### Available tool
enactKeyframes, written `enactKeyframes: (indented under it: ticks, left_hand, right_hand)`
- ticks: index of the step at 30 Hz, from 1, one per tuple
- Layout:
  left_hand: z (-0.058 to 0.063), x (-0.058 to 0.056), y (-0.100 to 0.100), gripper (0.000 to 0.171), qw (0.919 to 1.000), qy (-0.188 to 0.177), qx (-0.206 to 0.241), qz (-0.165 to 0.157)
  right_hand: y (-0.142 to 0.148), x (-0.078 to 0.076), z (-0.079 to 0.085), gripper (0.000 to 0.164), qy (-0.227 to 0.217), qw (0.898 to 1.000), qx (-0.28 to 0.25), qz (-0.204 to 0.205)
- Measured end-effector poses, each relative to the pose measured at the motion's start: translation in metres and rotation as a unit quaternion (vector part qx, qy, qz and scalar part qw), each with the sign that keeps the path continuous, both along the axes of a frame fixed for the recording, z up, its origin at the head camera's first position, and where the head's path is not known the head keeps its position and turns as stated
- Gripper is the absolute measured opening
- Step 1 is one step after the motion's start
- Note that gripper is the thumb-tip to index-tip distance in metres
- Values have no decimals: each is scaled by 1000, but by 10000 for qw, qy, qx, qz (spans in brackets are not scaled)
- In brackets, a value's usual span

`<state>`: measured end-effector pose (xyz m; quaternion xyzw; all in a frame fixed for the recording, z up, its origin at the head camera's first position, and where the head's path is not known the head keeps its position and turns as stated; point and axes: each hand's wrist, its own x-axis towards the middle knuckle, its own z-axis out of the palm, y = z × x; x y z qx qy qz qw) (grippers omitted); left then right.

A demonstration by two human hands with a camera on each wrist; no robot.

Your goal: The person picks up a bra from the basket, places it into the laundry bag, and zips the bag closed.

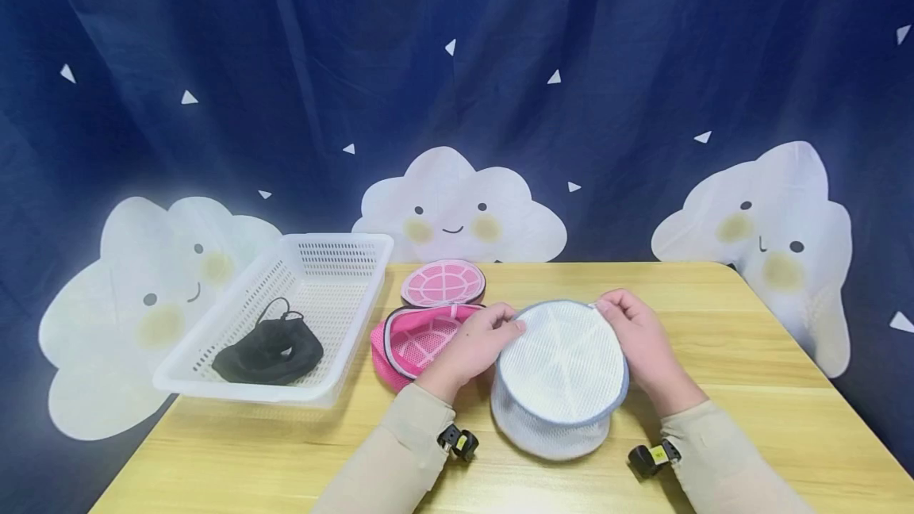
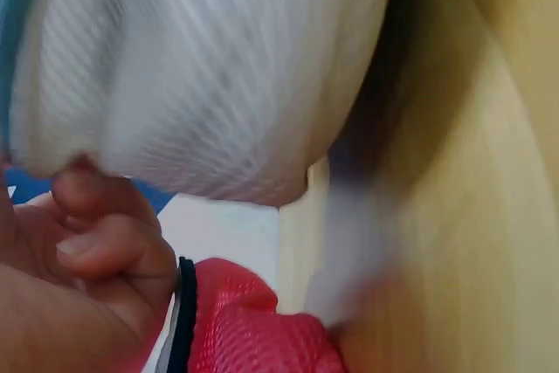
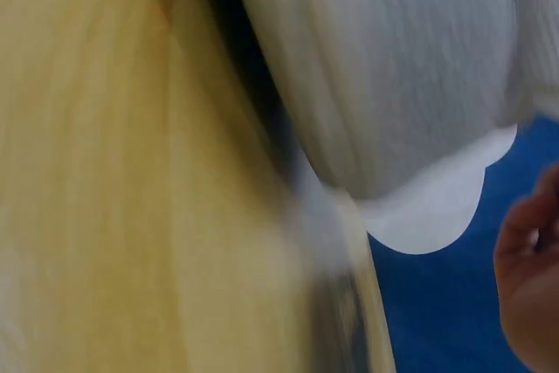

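A round white mesh laundry bag (image 1: 564,359) with a blue-grey rim is tilted at the table's front, its flat round lid facing up toward me. My left hand (image 1: 480,347) grips its rim on the left side, thumb on top; in the left wrist view the curled fingers (image 2: 113,251) sit against the mesh wall. At the upper right of the rim, my right hand (image 1: 639,343) pinches the edge near a small white tab. The right wrist view shows the bag's side (image 3: 393,58) blurred, with only part of the right hand (image 3: 533,286) at the frame's edge.
Behind my left hand lies a pink mesh bag (image 1: 385,351), its lid (image 1: 443,284) flipped back. On the left stands a white plastic basket (image 1: 357,260) with a black cloth item (image 1: 267,355) and thin cord inside. The wooden table (image 1: 743,387) ends at a blue curtain (image 1: 500,6).
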<state>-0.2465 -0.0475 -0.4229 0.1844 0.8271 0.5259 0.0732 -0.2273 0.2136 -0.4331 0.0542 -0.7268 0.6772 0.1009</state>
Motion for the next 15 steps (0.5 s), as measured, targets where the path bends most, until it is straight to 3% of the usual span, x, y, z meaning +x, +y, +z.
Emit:
enactKeyframes:
  ticks: [4,8,11,15]
  left_hand:
    - [-2,-2,-2,19,9997,-200,65,89]
    - [-3,-4,-1,18,9964,-561,555,294]
    - [-1,-6,-1,18,9885,-656,1137,750]
    - [0,-7,1,22,9704,-665,2015,1154]
  right_hand:
    - [4,-2,0,25,-244,9973,-584,-363]
    - [6,-4,-1,22,-187,9965,-815,28]
    - [7,-3,-1,22,17,9942,-994,412]
    - [7,-1,3,32,390,9898,-1187,684]
